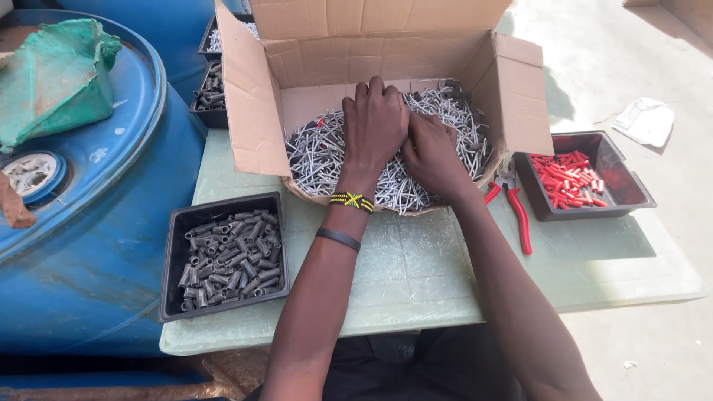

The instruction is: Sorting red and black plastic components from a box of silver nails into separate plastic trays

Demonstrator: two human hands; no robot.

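two blue drums [96,245] stand left of the box [297,74], the nearer one bearing a green cloth [56,74]. the pale table [416,267] carries the box, open on top and heaped with grey bent wires [319,152]. a black tray of grey sleeves [226,256] sits in front of the box on the left; a tray of red caps [575,178] sits just right of it, with red pliers [516,212] between. inside the box, the left hand [373,126] lies palm down on the wires, fingers together and curled; the right hand [431,152] touches it, fingers dug into the wires, whether pinching any cannot be told.
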